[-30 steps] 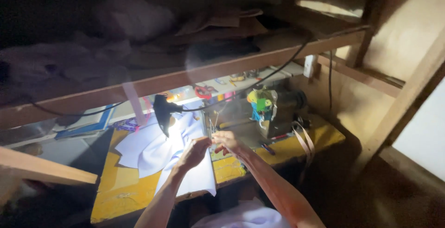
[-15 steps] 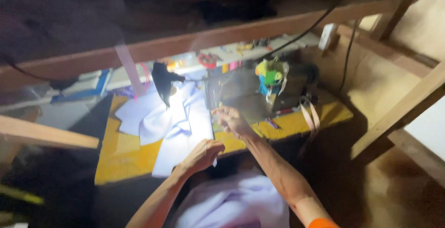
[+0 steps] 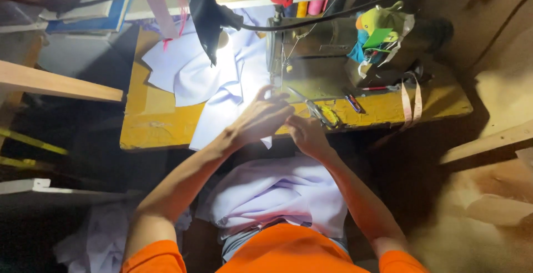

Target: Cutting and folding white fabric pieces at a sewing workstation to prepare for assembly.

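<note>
Since half a second ago the left hand (image 3: pixel 261 118) has come up from the lap onto the white cloth (image 3: pixel 222 84) lying on the yellow surface (image 3: pixel 150 128), fingers spread flat, gripping nothing. The right hand (image 3: pixel 304 134) touches it; whether it is closed I cannot tell. Scissors (image 3: pixel 313 109) lie just beside, before the sewing machine (image 3: pixel 333 56). The cloth looks mid-positioning; feeding it would call for steady guidance.
</note>
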